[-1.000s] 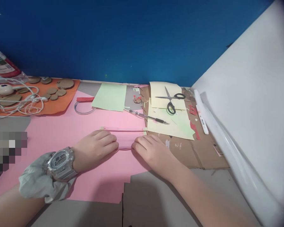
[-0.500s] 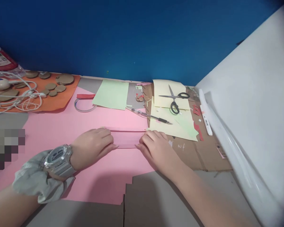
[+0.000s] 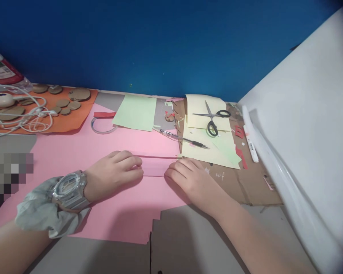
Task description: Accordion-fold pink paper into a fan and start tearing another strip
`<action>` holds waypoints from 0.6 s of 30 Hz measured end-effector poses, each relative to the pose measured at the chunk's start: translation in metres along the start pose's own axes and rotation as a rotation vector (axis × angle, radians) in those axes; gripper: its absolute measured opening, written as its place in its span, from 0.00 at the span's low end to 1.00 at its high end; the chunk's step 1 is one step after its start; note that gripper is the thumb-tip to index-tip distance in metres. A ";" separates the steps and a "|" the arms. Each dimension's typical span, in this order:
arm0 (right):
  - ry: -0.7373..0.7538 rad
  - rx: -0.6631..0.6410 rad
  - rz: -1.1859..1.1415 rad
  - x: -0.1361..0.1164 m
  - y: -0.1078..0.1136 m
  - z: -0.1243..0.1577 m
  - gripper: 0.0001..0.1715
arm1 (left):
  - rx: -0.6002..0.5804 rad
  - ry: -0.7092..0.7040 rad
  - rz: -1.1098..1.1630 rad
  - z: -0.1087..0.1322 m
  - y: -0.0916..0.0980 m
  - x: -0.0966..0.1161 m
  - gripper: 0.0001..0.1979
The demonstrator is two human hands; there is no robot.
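Note:
A folded pink paper strip (image 3: 154, 168) lies crosswise on a large pink sheet (image 3: 65, 148), its upper edge slightly raised. My left hand (image 3: 118, 171), with a clear watch (image 3: 70, 190) and a grey-green scrunchie (image 3: 42, 209) at the wrist, has its fingers curled together on the strip's left part. At the right end, my right hand (image 3: 185, 175) presses down on the strip, fingers curled and close together. Both thumbs are mostly hidden. Just beyond the hands lies a black-gripped pen (image 3: 185, 139).
Open scissors (image 3: 213, 116) rest on pale yellow paper (image 3: 194, 150) over brown cardboard (image 3: 231, 186). A green sheet (image 3: 137, 114), a roll of tape (image 3: 103, 131) and a white marker (image 3: 250, 144) lie around. White earphones (image 3: 37, 112), cardboard discs (image 3: 80, 94) and a bottle (image 3: 8, 74) sit at left.
The lower edge of the strip, pinched by both thumbs before, now lies pressed flatter. My left hand has moved slightly right and the thumbs have drawn under the fingers.

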State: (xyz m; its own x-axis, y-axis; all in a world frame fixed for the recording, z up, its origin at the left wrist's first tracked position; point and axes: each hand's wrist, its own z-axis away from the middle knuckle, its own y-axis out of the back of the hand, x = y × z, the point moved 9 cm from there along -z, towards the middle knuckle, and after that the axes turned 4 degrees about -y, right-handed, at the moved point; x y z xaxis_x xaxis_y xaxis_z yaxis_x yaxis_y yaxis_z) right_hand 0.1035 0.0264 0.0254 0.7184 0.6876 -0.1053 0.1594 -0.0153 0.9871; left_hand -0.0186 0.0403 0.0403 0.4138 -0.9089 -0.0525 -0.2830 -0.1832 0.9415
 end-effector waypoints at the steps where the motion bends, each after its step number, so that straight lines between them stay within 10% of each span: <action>1: 0.006 0.003 0.007 0.000 0.000 0.000 0.12 | 0.009 0.000 -0.002 0.000 0.001 0.000 0.10; 18: -0.051 0.272 -0.043 0.004 0.015 -0.004 0.09 | 0.022 0.178 0.146 0.002 -0.002 -0.019 0.06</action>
State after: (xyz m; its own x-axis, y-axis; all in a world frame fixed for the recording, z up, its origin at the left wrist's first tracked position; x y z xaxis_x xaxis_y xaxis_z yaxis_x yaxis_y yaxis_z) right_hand 0.1060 0.0324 0.0400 0.7392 0.6545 -0.1588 0.3612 -0.1863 0.9137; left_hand -0.0274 0.0572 0.0392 0.5128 -0.8461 0.1451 -0.3687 -0.0645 0.9273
